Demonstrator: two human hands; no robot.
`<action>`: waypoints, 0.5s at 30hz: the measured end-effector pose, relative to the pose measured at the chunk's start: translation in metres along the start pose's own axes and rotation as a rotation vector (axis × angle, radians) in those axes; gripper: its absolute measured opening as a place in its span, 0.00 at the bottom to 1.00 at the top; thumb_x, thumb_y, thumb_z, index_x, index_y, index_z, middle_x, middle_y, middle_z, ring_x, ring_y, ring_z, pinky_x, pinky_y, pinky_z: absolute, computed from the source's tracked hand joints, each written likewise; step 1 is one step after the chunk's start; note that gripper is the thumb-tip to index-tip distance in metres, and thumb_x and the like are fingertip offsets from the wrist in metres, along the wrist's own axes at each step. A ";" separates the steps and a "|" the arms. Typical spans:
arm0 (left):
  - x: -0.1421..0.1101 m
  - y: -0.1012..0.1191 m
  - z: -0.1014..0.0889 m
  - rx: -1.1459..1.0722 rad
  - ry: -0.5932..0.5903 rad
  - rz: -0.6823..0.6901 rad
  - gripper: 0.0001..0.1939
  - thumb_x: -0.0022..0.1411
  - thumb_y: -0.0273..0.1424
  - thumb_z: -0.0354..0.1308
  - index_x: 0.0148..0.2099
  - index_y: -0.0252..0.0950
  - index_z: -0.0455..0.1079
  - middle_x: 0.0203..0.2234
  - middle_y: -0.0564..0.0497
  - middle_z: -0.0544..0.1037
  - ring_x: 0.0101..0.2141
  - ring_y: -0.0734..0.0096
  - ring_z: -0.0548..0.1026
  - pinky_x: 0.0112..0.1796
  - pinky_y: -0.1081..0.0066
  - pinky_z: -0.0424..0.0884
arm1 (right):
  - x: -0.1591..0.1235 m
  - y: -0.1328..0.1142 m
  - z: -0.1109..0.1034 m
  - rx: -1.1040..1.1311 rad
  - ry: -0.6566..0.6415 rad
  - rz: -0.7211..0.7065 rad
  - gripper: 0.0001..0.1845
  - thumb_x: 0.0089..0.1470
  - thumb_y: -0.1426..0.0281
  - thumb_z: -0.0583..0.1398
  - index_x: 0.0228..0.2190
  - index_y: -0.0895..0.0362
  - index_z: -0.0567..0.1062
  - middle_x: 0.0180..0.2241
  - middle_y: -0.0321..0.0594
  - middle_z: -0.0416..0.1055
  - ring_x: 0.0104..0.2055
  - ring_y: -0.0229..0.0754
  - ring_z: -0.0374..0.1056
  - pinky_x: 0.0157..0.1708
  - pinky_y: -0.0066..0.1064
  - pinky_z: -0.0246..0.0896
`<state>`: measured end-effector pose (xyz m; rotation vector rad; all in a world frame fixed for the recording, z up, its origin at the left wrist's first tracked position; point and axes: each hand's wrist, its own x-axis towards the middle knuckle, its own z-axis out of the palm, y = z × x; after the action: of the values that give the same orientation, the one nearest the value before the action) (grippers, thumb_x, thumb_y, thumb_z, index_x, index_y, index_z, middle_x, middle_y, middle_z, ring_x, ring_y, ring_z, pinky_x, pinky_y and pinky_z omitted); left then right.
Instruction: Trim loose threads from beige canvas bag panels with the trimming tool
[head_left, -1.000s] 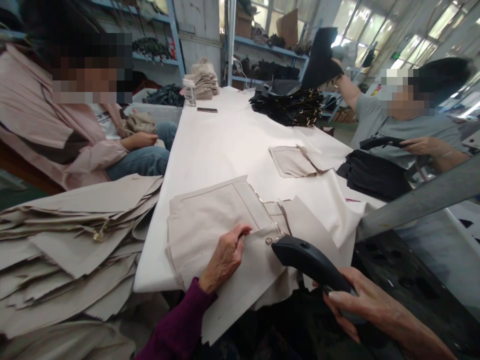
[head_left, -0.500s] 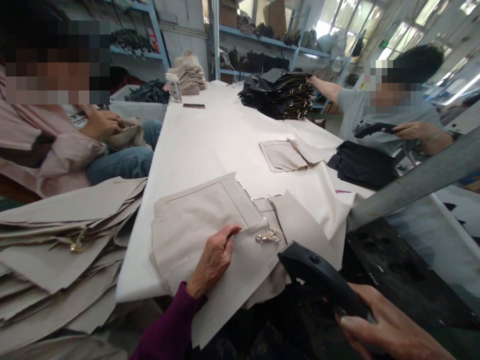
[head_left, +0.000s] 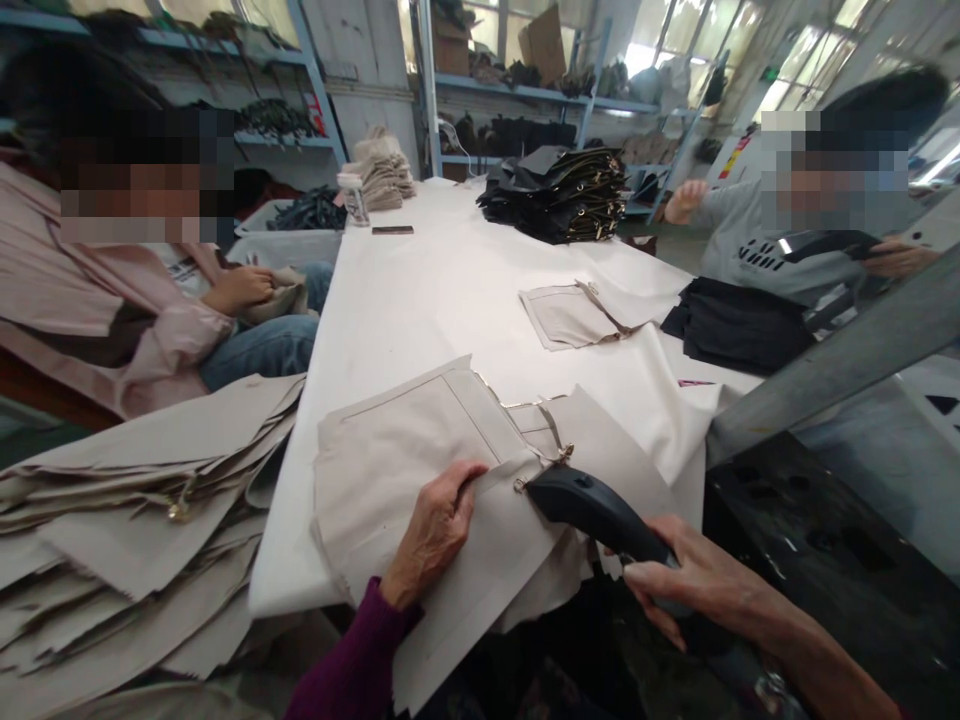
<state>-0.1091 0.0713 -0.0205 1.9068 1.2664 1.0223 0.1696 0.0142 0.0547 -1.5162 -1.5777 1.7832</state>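
L hand [head_left: 431, 530], fingers pressed together, pinches edge of beige canvas panel [head_left: 397, 470] at near end of white table [head_left: 442, 290]. R hand [head_left: 701, 585] fingers wrap black handheld wand [head_left: 592, 515], tip just beside metal clip [head_left: 564, 454]. Best keep flap taut, wand steady.

A cloth panel [head_left: 405, 490] lies on the near end of the counter [head_left: 420, 300], with the left hand [head_left: 435, 530] on it. The right hand [head_left: 697, 580] holds a handheld tool [head_left: 592, 515] just right of the left hand, the tool's tip touching the panel. A pile of cloth panels [head_left: 127, 530] sits beside the counter's left edge, a seated person [head_left: 150, 320] behind it. Farther along the counter, a smaller panel [head_left: 566, 315] lies right of center, stacked bags [head_left: 555, 195] behind it. A folded pile [head_left: 739, 325] sits at the right edge, a second person [head_left: 787, 240] behind it. Shelves [head_left: 517, 90] stand at the back.
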 end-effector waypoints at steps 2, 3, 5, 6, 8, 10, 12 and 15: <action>0.000 0.000 0.001 0.009 -0.005 0.005 0.13 0.61 0.24 0.47 0.45 0.36 0.68 0.41 0.48 0.75 0.41 0.68 0.73 0.44 0.70 0.67 | 0.001 0.000 0.001 -0.024 0.000 -0.006 0.14 0.52 0.60 0.58 0.25 0.58 0.67 0.14 0.29 0.64 0.14 0.32 0.59 0.16 0.21 0.54; 0.001 0.000 0.001 0.014 -0.009 0.007 0.13 0.61 0.24 0.47 0.45 0.36 0.68 0.40 0.48 0.75 0.41 0.68 0.73 0.44 0.70 0.67 | 0.001 0.001 0.001 -0.038 0.001 -0.009 0.15 0.53 0.60 0.58 0.24 0.59 0.67 0.13 0.30 0.64 0.14 0.32 0.59 0.15 0.21 0.53; 0.001 0.000 0.001 0.019 -0.016 0.007 0.12 0.61 0.24 0.47 0.45 0.36 0.68 0.40 0.48 0.75 0.41 0.68 0.72 0.44 0.70 0.67 | 0.000 0.003 0.001 -0.062 0.002 -0.020 0.15 0.53 0.60 0.58 0.23 0.59 0.67 0.13 0.30 0.64 0.14 0.32 0.59 0.15 0.21 0.53; 0.001 0.001 0.001 0.019 -0.019 0.005 0.12 0.62 0.24 0.47 0.45 0.36 0.68 0.40 0.47 0.75 0.41 0.68 0.72 0.44 0.70 0.67 | -0.001 0.004 0.001 -0.066 -0.001 -0.021 0.15 0.53 0.60 0.58 0.24 0.59 0.67 0.13 0.30 0.64 0.14 0.32 0.59 0.15 0.21 0.53; 0.001 0.002 0.001 0.016 -0.024 0.002 0.12 0.62 0.25 0.47 0.45 0.36 0.68 0.39 0.48 0.75 0.41 0.68 0.72 0.44 0.71 0.66 | -0.005 0.007 -0.001 -0.058 -0.015 -0.020 0.15 0.52 0.60 0.59 0.26 0.59 0.68 0.14 0.30 0.64 0.14 0.32 0.59 0.15 0.20 0.53; 0.001 0.003 0.000 0.012 -0.030 0.003 0.11 0.62 0.25 0.47 0.45 0.36 0.68 0.39 0.48 0.75 0.40 0.68 0.72 0.44 0.71 0.66 | -0.010 0.010 -0.002 -0.048 -0.031 -0.007 0.15 0.51 0.59 0.60 0.29 0.59 0.69 0.14 0.29 0.65 0.15 0.32 0.59 0.15 0.21 0.54; 0.000 0.004 -0.001 0.020 -0.038 0.008 0.11 0.62 0.25 0.47 0.44 0.36 0.67 0.39 0.49 0.75 0.40 0.68 0.72 0.44 0.71 0.66 | -0.014 0.012 -0.001 -0.045 -0.035 0.008 0.15 0.51 0.59 0.61 0.32 0.59 0.70 0.15 0.29 0.65 0.15 0.33 0.60 0.15 0.21 0.54; 0.001 0.003 0.000 0.092 -0.043 0.012 0.09 0.62 0.28 0.49 0.44 0.36 0.66 0.39 0.48 0.74 0.40 0.67 0.72 0.43 0.69 0.67 | -0.014 0.012 0.003 -0.062 -0.013 0.022 0.17 0.51 0.58 0.61 0.35 0.59 0.70 0.16 0.29 0.65 0.16 0.33 0.60 0.16 0.21 0.55</action>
<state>-0.1071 0.0708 -0.0176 1.9971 1.2993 0.9382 0.1776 -0.0023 0.0511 -1.5584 -1.6429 1.7744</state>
